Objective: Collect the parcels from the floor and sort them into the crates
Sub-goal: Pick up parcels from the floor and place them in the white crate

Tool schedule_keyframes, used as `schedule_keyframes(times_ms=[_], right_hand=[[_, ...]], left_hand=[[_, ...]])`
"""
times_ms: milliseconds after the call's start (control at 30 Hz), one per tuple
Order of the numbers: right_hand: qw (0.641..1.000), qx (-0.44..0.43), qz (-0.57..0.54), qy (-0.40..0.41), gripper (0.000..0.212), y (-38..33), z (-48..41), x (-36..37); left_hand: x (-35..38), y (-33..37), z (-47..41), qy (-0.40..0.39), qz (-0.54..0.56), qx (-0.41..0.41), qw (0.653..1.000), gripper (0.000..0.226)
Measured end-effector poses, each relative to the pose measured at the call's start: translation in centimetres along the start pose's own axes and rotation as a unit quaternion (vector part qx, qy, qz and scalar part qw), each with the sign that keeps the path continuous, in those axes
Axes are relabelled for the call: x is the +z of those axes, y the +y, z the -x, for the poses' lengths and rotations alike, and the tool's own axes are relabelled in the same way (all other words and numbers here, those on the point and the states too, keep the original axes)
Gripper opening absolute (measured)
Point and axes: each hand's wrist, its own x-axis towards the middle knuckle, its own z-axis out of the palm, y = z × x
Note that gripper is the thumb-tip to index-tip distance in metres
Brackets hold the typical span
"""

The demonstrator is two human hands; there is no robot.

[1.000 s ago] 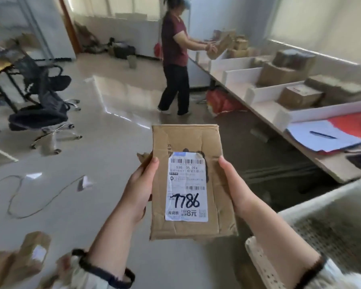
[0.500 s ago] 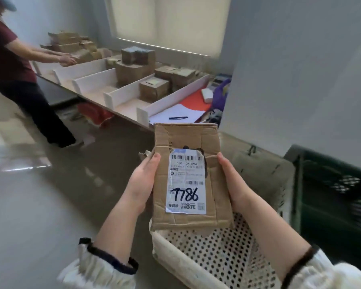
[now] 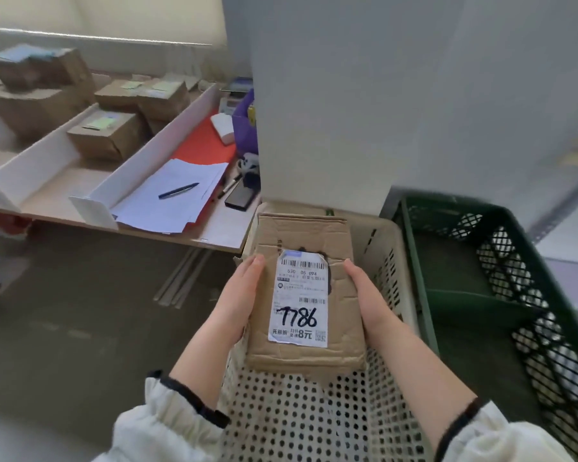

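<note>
A flat brown cardboard parcel [image 3: 344, 328] with a white shipping label marked 7786 is held level in front of me. My left hand [image 3: 239, 296] grips its left edge and my right hand [image 3: 369, 296] grips its right edge. The parcel hangs above a cream perforated crate [image 3: 301, 415] whose bottom shows bare. Just to the right stands a dark green mesh crate [image 3: 514, 295] with a divider inside; the parts I see of it hold nothing.
A long table [image 3: 214, 236] on the left carries white dividers, several cardboard boxes [image 3: 106, 135], a stack of papers with a pen [image 3: 177, 191], a red sheet and a phone. A white wall corner [image 3: 331, 111] rises behind the crates. Dark floor lies at the left.
My view has swung right, from the room and another person toward the crates. The parcel stays in both hands and is now over the cream crate, with the green crate in fuller view.
</note>
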Motion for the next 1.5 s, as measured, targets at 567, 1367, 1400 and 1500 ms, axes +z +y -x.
schedule_keyframes(times_ms=[567,1367,1400,1500], right_hand=[[0.994,0.042,0.047,0.086,0.042,4.0,-20.8,-5.6],[0.978,0.092,0.151,0.111,0.059,14.7,-34.2,-8.9],[0.977,0.08,0.163,0.113,0.058,14.7,-34.1,-8.9],[0.966,0.023,0.216,0.143,0.059,14.3,-33.7,-9.3]], left_hand=[[3.7,-9.7,-19.0,0.005,0.036,-0.078,0.996,0.056],[5.8,-21.9,-30.5,0.084,-0.111,-0.113,0.984,0.058],[5.7,-21.7,-30.1,0.103,-0.125,-0.097,0.982,0.055],[5.4,-21.6,-27.3,0.21,-0.175,-0.04,0.961,0.055]])
